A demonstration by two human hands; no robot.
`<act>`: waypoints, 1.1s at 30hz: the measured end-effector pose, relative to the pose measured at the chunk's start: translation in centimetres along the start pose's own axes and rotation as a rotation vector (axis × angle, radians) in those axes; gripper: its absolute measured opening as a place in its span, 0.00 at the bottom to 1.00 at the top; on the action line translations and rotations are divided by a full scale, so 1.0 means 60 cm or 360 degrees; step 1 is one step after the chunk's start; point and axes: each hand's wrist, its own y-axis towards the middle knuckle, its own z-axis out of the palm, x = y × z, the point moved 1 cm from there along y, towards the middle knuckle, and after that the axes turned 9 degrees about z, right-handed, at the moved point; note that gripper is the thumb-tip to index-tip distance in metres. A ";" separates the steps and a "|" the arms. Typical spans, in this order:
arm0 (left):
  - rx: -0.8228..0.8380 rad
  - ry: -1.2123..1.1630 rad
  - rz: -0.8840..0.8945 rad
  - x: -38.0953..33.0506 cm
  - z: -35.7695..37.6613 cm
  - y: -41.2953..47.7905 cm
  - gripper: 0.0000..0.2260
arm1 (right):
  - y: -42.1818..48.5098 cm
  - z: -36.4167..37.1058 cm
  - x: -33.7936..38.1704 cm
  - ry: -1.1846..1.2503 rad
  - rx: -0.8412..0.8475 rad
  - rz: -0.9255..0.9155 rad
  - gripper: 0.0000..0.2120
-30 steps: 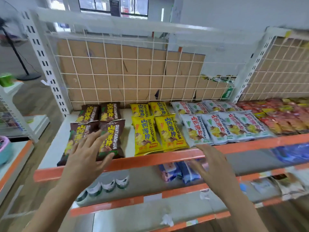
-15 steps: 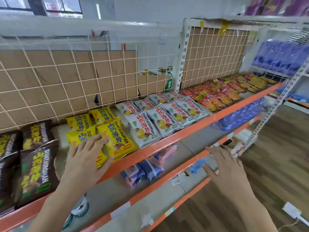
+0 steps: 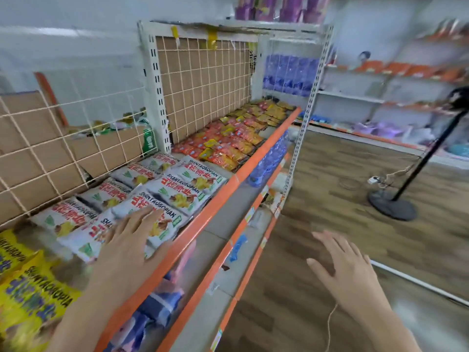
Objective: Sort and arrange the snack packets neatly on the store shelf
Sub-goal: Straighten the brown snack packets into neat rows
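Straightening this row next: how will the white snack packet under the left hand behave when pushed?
The white snack packet looks puffy, so probably light and squashy. Its glossy film likely slides easily. It overlaps a neighbouring packet; pushing may shift both.

SHANTAOBOPIAN in dark caps on the white packets [image 3: 177, 196], same word on the yellow packets [image 3: 33, 295] too, big red Chinese characters next to it, too blurry to read

Top shelf [image 3: 253, 158]: reach in from the aisle side only.
Wire grid [image 3: 203, 85] closes the back; white packets [image 3: 177, 189] and red sachets [image 3: 236, 141] cover most of the deck. Upright post [image 3: 304, 118] bounds the far end. Wooden floor [image 3: 330, 199] alongside lies open; fan stand [image 3: 392, 208] sits well apart.
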 end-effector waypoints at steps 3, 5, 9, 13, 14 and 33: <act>0.0015 -0.0070 0.0107 -0.025 0.031 0.054 0.28 | 0.023 0.001 -0.035 -0.0028 -0.0037 0.0102 0.24; 0.0043 -0.0106 0.0149 -0.040 0.052 0.090 0.27 | 0.047 0.003 -0.056 -0.0040 -0.0020 0.0149 0.23; 0.0024 -0.0089 0.0212 -0.069 0.089 0.165 0.27 | 0.114 0.009 -0.090 0.0013 0.0063 0.0228 0.24; -0.0036 -0.0058 0.0203 -0.114 0.121 0.252 0.26 | 0.209 0.007 -0.130 0.0054 0.0065 0.0200 0.24; -0.0060 -0.0042 0.0199 -0.126 0.131 0.273 0.26 | 0.235 0.005 -0.142 0.0042 0.0071 0.0185 0.24; -0.0050 -0.0026 -0.0047 -0.224 0.284 0.568 0.29 | 0.632 0.043 -0.249 0.0048 0.0156 -0.0059 0.23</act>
